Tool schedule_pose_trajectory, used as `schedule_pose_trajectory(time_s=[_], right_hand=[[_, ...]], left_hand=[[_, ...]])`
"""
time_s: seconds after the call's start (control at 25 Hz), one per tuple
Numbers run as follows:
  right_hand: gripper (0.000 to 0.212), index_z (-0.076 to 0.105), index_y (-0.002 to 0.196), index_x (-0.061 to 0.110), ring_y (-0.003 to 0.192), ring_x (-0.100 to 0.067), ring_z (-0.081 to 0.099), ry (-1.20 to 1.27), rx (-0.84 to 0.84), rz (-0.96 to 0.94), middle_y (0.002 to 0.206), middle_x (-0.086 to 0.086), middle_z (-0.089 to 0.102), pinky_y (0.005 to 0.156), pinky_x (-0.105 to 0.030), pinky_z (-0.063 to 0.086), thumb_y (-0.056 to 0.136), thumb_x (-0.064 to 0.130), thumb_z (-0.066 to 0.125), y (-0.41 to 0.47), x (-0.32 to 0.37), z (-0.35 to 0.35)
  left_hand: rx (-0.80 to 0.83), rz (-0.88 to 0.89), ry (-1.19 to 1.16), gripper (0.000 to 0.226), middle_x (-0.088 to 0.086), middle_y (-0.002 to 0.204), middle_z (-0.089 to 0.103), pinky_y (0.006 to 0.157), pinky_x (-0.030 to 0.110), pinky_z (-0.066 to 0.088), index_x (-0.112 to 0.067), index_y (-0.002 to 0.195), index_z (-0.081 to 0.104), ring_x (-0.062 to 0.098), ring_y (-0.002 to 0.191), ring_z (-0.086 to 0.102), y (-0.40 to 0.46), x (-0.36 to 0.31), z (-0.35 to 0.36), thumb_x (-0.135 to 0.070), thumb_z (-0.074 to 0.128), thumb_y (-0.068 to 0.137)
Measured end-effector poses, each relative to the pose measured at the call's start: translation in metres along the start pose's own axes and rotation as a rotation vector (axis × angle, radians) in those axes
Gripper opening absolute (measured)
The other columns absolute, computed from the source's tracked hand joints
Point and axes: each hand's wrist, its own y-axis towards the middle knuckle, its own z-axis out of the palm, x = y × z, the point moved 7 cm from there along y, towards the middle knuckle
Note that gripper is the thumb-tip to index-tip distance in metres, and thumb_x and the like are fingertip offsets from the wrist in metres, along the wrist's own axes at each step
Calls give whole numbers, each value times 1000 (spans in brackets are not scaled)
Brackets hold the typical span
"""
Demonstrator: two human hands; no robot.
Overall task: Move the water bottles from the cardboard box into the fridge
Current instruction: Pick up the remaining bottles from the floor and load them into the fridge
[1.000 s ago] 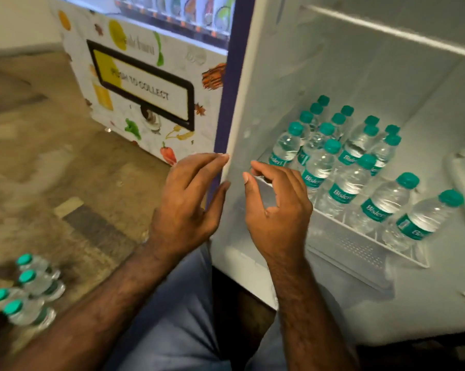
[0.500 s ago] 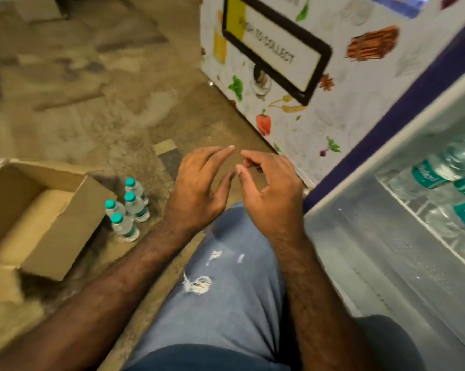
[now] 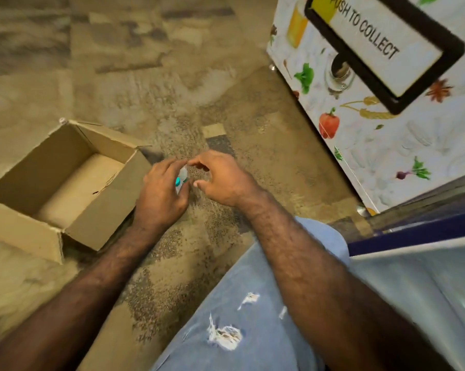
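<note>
The open cardboard box [image 3: 106, 210] lies on the floor at the left, with no bottle showing inside it. Just right of the box, my left hand [image 3: 160, 195] reaches down over the small clear water bottles [image 3: 182, 174] with teal caps. Its fingers curl round one, and the hand hides most of the group. My right hand [image 3: 223, 182] hovers beside them with thumb and fingers curved in a C, holding nothing; its forefinger tip is close to the bottle. The white fridge [image 3: 418, 279] interior shows at the lower right.
A vending machine [image 3: 373, 145] with a "PUSH TO COLLECT" flap and vegetable pictures stands at the upper right. A dark blue edge [image 3: 413, 231] runs between it and the fridge. My knee in torn light jeans [image 3: 247, 317] fills the bottom centre. Mottled brown floor lies around the box.
The view has swung from the fridge shelf of bottles down to the floor. Both hands have dropped to the bottles beside the box, and the left hand has closed over one.
</note>
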Motion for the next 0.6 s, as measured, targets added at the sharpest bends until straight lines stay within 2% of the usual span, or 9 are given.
schedule_pose_trajectory(time_s=[0.24, 0.36, 0.44, 0.52, 0.6], right_hand=[[53, 61, 139, 18, 122, -23, 59, -133, 273, 0, 134, -4, 62, 104, -43, 52, 89, 22, 77, 37, -1, 57], [65, 51, 149, 19, 132, -23, 53, -246, 339, 3, 145, -2, 55, 111, -43, 47, 90, 26, 77, 48, -5, 81], [72, 44, 155, 21, 139, -23, 48, -317, 361, -21, 153, -1, 47, 113, -44, 46, 90, 18, 75, 53, -5, 95], [77, 37, 158, 21, 142, -26, 45, -348, 403, -35, 161, -1, 38, 112, -49, 47, 90, 13, 72, 58, -2, 107], [75, 34, 160, 21, 141, -28, 46, -359, 438, -30, 165, 0, 31, 108, -53, 49, 93, 18, 69, 61, -1, 117]], left_hand=[[84, -179, 112, 46, 6, 134, 59, 103, 48, 46, -17, 138, 57, 27, 123, 52, -16, 52, 14, -29, 68, 95], [171, -234, 191, 51, 8, 136, 59, 106, 47, 46, -15, 140, 56, 27, 125, 52, -22, 74, 25, -33, 69, 94], [226, -277, 213, 55, 10, 139, 58, 107, 45, 46, -15, 142, 55, 28, 126, 52, -27, 83, 33, -34, 70, 93], [269, -300, 224, 57, 10, 140, 56, 106, 42, 47, -15, 144, 53, 27, 125, 52, -32, 88, 41, -34, 70, 94], [305, -310, 220, 58, 11, 140, 56, 105, 41, 47, -14, 146, 51, 27, 124, 53, -37, 92, 47, -32, 70, 94]])
